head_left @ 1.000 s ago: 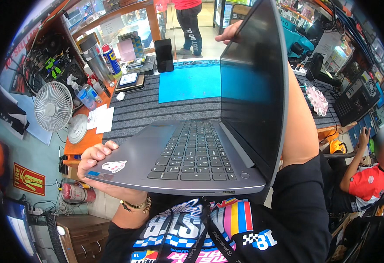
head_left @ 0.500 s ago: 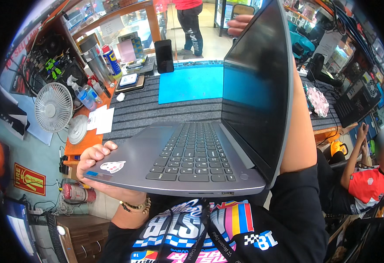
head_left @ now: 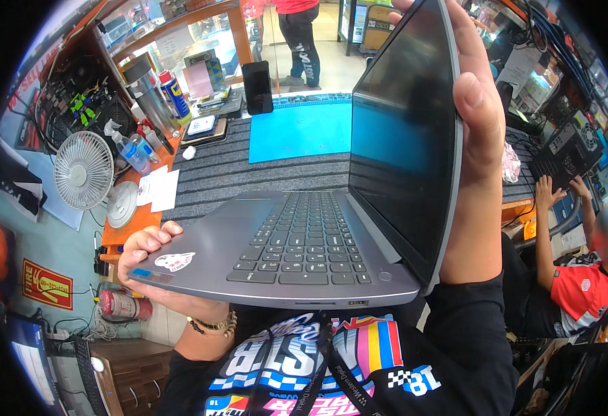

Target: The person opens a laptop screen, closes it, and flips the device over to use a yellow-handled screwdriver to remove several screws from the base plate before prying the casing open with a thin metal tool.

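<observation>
An unfolded grey laptop (head_left: 207, 236) is held up sideways in front of me, its dark screen (head_left: 404, 132) standing at the right and its keyboard at the middle. My left hand (head_left: 148, 249) grips the palm-rest corner beside a white sticker, fingers curled over the edge. Against the back and outer edge of the lid lies my right hand (head_left: 481, 104). Its thumb is at the lid's edge and fingertips show past the top; the rest of the fingers are hidden behind the lid.
Beyond the laptop, a blue mat (head_left: 300, 132) lies on the dark striped bench cover (head_left: 214, 170). A phone (head_left: 257, 88) stands upright at its far left. A white fan (head_left: 82, 170), bottles and a spray can (head_left: 174, 95) are at left. Another person (head_left: 585, 291) sits at right; someone stands beyond the bench.
My right hand has come from mostly behind the lid to its outer edge, with the thumb now showing. The laptop has barely shifted. The person at right has lowered and spread their hands.
</observation>
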A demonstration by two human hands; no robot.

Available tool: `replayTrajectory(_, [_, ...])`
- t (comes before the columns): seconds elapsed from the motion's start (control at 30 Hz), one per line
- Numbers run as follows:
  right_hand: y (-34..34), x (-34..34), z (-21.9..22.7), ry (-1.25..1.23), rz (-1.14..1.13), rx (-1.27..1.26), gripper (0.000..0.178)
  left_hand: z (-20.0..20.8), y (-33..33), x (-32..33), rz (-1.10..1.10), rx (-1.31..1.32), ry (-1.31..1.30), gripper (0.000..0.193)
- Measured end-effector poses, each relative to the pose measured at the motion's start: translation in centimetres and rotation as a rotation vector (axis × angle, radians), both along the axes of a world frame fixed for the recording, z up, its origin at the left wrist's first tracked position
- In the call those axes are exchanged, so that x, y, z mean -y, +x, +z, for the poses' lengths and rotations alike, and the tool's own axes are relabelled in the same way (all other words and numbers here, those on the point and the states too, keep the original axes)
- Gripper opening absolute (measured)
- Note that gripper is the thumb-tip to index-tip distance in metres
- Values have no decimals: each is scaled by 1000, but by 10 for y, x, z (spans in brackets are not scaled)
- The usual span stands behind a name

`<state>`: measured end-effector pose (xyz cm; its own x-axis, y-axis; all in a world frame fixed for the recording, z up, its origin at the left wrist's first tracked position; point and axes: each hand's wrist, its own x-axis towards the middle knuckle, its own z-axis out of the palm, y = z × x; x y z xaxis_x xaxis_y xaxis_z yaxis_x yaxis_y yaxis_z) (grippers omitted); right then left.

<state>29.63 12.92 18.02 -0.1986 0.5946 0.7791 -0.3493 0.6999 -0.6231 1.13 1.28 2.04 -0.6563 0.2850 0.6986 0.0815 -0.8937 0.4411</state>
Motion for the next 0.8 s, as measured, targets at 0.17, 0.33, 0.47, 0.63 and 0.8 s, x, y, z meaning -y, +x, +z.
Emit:
replayTrajectory(0.17, [0,1,3,-32,7,31,126,5,4,2,11,-34,-18,9])
replayTrajectory(0.33, [-1,2,0,42,4,17,126,5,2,2,27,-55,-12,15])
replayTrajectory(0.47, [-4,9,6,-39,-15,-16,126,7,8,0,90,-95,-32,17])
replayTrajectory(0.63, [-1,15,13,-136,77,-25,128,6,4,2,17,-46,-10,17])
replayTrajectory(0.8, [-6,1,1,-28,-34,14,134,5,5,0,46,-53,-20,13])
